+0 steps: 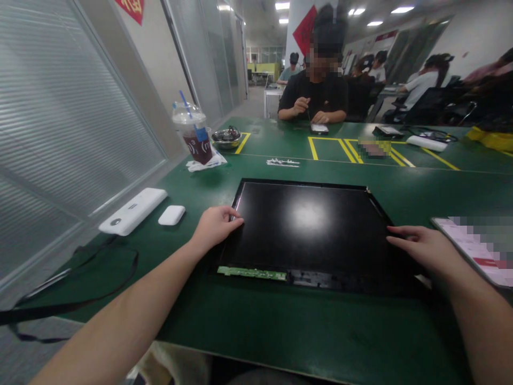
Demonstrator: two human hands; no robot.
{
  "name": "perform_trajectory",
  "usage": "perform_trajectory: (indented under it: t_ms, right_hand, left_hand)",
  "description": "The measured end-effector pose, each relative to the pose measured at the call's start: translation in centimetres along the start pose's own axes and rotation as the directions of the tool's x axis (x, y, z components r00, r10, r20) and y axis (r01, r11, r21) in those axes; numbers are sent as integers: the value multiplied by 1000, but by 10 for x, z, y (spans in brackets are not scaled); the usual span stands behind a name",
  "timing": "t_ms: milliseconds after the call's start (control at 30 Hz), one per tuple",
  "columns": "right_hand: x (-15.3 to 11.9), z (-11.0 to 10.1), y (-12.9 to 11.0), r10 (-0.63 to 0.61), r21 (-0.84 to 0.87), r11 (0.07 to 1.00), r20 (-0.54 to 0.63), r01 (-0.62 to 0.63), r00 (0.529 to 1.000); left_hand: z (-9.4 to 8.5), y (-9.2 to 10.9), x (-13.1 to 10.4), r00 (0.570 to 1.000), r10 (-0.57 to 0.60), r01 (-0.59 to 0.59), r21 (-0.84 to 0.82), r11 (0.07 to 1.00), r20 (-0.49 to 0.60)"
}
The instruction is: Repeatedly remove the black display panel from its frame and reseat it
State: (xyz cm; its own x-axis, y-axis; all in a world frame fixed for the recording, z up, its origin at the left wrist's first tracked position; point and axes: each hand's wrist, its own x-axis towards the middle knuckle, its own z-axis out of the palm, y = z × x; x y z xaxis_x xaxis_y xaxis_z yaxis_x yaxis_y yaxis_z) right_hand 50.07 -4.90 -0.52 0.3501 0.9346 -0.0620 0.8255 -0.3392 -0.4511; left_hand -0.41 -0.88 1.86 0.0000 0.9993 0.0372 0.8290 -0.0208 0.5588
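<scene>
A black display panel (308,230) lies flat on the green table, its glossy face up with a bright reflection on it. Along its near edge runs a narrow green circuit board (252,273). My left hand (218,224) grips the panel's left edge, thumb on top of the frame and the other fingers at the side. At the right edge, my right hand (419,246) holds the panel between thumb and fingers. The undersides of the fingertips are hidden by the frame.
On the left lie a white device (134,211), a small white case (172,215) and a black strap (80,307). Farther back stand a drink cup (194,133) and a metal bowl (226,140). A tablet (473,246) lies right. A person (315,91) sits opposite.
</scene>
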Motion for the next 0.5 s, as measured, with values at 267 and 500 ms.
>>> perform_trajectory:
  t_ms: [267,500]
  right_hand:
    - [-4,-1,-6,47,30,998,26,-47,999]
    - [15,-44,31,44,35,999,-273,-36,961]
  left_hand:
    - [0,0,-2,1000,14,-14,9,1000,12]
    - [-8,8,-2,998,9,-10,14,1000,70]
